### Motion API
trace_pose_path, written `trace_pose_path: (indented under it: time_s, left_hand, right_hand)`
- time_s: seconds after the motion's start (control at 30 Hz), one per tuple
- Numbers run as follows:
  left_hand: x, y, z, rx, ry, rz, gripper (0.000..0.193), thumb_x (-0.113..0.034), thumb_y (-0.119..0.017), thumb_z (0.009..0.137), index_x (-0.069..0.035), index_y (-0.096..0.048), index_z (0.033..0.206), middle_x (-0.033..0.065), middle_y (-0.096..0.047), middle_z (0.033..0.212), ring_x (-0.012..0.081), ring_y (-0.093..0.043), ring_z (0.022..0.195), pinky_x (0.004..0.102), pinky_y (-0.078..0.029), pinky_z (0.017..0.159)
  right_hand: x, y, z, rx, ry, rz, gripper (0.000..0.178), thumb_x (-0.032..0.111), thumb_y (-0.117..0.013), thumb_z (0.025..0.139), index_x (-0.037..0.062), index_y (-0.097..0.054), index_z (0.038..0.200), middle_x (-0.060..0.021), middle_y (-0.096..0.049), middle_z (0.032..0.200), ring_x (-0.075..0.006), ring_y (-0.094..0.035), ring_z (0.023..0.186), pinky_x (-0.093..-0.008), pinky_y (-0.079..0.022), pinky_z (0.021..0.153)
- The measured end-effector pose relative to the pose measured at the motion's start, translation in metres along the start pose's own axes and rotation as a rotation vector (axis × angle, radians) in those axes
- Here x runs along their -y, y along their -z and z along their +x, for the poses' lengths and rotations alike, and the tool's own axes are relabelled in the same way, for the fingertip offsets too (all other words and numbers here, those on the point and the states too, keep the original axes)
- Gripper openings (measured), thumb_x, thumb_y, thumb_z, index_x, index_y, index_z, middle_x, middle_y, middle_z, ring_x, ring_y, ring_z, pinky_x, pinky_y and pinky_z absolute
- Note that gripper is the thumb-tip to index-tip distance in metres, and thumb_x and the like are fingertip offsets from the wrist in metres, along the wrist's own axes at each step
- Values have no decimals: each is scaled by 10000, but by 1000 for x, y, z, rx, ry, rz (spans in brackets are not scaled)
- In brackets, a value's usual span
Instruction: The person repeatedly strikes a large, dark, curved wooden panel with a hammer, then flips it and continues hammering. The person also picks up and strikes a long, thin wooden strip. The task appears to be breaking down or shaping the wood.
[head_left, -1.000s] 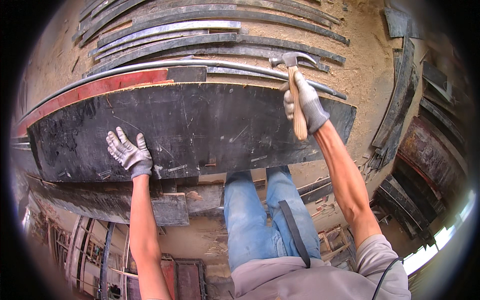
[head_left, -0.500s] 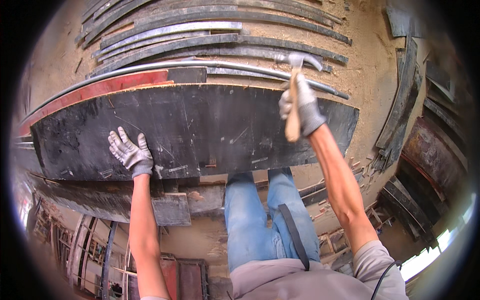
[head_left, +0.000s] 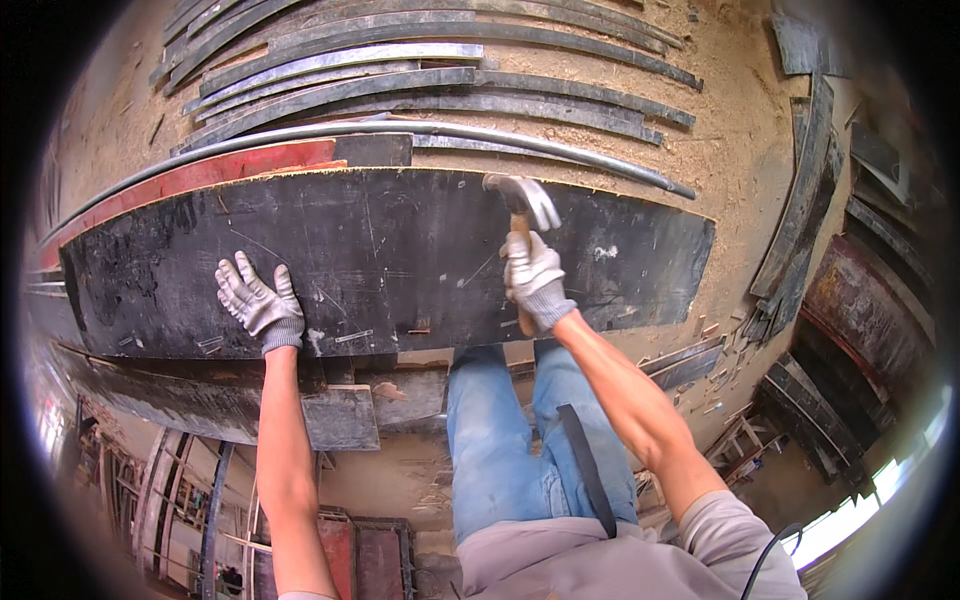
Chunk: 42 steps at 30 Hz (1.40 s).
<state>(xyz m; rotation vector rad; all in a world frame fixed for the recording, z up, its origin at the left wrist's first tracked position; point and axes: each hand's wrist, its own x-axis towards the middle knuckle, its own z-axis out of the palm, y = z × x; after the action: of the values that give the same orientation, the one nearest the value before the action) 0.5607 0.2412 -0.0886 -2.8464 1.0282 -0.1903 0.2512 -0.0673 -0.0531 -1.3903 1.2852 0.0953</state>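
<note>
A long black board, scuffed and flecked with white, lies across in front of me. My left hand, in a whitish glove with a grey cuff, rests flat on its left part with the fingers spread. Over the board's right half, my gloved right hand is wrapped round the wooden handle of a claw hammer. The hammer's metal head is near the board's far edge; whether it touches the surface I cannot tell. Part of the handle is hidden by my fingers.
Beyond the board run a grey metal pipe and a red strip. Several long dark strips lie on the dusty ground farther off. At right are stacked dark boards; a grey panel lies on the near left.
My right hand has moved left and nearer with the hammer, whose head has come down from beyond the far edge to over the board. My left hand has stayed put.
</note>
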Motion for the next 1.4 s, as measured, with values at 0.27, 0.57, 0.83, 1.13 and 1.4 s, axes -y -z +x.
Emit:
trace_pose_path:
  time_s: [0.27,0.57,0.83,1.13,1.4]
  left_hand:
    - [2,0,-1,-16,-22,-10,820,-602,-477,1053,-99,-269,1667,208,-230,1725,405,-210,1597,578,-158,1285]
    - [2,-2,0,1,6,2,821,-618,-488,1043,-112,-293,1660,206,-253,1714,403,-219,1595,577,-169,1288]
    - [3,-3,-1,7,15,-12,824,-631,-489,1036,-126,-302,1660,196,-254,1718,393,-219,1597,562,-165,1293]
    - [2,-4,2,-78,-7,-23,801,-599,-518,1037,-137,-312,1657,183,-275,1713,382,-243,1589,553,-183,1286]
    - [-3,11,15,379,113,89,828,-616,-586,995,-134,-365,1630,195,-350,1673,377,-294,1566,569,-230,1261]
  right_hand:
    - [-11,-24,-2,-347,412,-242,507,528,-534,1083,35,-628,1016,-66,-582,609,-120,-609,497,-318,-464,457]
    - [-6,-13,7,-261,257,-252,509,541,-532,1084,49,-611,978,-34,-533,576,-121,-529,432,-335,-412,409]
    - [44,26,11,31,-121,-169,513,537,-537,1077,51,-610,932,-28,-545,581,-154,-550,434,-337,-454,431]
    - [12,24,1,-38,-14,-523,552,530,-478,1085,41,-645,1279,-306,-719,1082,-496,-704,994,-532,-559,852]
    - [34,31,-13,-99,168,-694,567,578,-500,1069,34,-651,1121,-320,-703,990,-509,-693,827,-545,-547,693]
